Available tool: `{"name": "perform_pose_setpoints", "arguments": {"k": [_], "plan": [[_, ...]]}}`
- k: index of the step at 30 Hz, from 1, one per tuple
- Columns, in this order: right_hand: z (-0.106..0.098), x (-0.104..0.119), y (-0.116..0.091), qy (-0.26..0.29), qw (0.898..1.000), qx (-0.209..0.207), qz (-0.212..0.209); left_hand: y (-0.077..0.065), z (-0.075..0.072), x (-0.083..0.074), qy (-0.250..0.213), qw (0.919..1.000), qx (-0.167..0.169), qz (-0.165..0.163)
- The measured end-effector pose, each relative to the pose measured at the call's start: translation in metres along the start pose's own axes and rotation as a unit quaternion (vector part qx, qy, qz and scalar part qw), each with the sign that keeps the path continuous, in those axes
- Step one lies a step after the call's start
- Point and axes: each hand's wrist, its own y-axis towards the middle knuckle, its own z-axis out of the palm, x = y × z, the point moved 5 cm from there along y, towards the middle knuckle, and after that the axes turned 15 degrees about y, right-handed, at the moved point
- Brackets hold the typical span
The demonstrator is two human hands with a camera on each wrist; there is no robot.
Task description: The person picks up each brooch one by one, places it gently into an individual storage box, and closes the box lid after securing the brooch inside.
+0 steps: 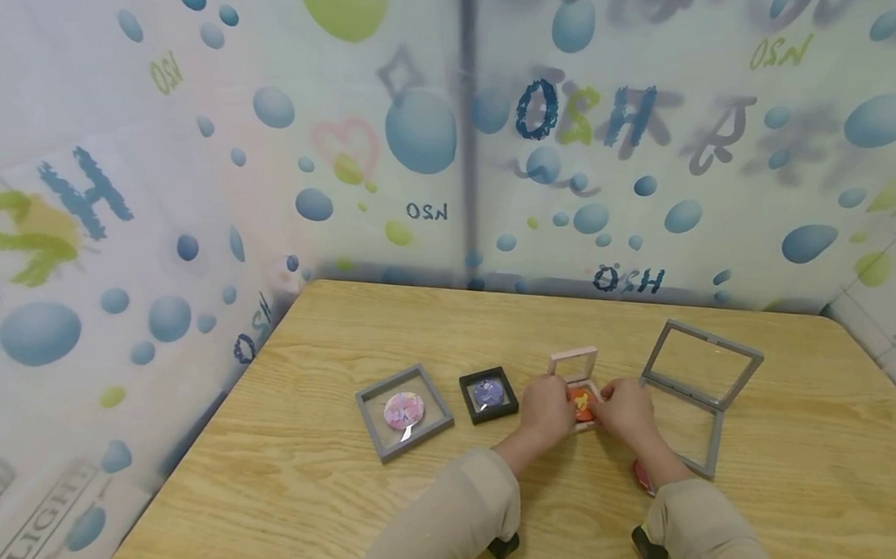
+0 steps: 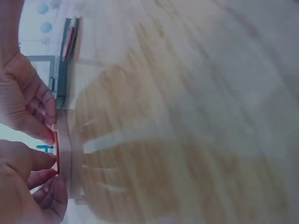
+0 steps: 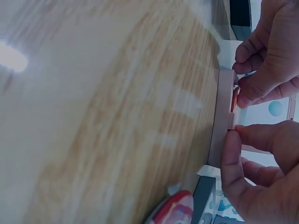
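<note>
A small pink display frame (image 1: 573,354) stands on the table with its hinged lid raised. An orange round badge (image 1: 582,404) with a yellow figure sits within its base. From the left, my left hand (image 1: 547,410) pinches near the badge's edge, its thumb against the orange rim in the right wrist view. On the other side my right hand (image 1: 628,408) pinches the frame's near wall (image 3: 219,116) between thumb and index finger, close by the badge. Fingers cover parts of the frame and the badge.
To the right lies a larger grey frame (image 1: 715,441) with its lid up. A red-pink badge (image 1: 643,477) is partly under my right wrist. Leftward are a black frame (image 1: 496,415) with a purple badge and a grey frame (image 1: 419,438) with a pink badge.
</note>
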Motion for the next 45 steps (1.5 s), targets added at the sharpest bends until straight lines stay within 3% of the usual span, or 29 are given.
{"name": "perform_pose_setpoints", "arguments": {"k": [6, 13, 19, 25, 31, 39, 45], "plan": [[0.001, -0.002, 0.002, -0.003, 1.0, 0.019, 0.012, -0.001, 0.0, 0.0, -0.012, 0.9993, 0.03, 0.018], [-0.004, -0.002, 0.002, -0.009, 0.999, 0.046, 0.027, 0.0, -0.008, 0.012, -0.118, 0.989, 0.09, 0.0], [-0.01, 0.003, -0.002, -0.024, 0.997, 0.067, 0.011, 0.007, -0.03, 0.028, -0.185, 0.9794, 0.074, -0.035], [-0.003, 0.003, -0.004, -0.021, 0.994, 0.104, 0.02, 0.011, -0.03, 0.03, -0.212, 0.9703, 0.113, -0.025], [0.002, -0.002, -0.005, -0.011, 0.994, 0.1, 0.032, 0.014, -0.026, 0.028, -0.228, 0.9631, 0.142, -0.019], [0.004, -0.004, -0.005, -0.027, 0.996, 0.077, 0.02, 0.016, -0.027, 0.026, -0.225, 0.962, 0.153, -0.027], [0.004, -0.003, -0.006, -0.024, 0.997, 0.068, 0.011, 0.014, -0.031, 0.022, -0.234, 0.9625, 0.138, -0.004]]}}
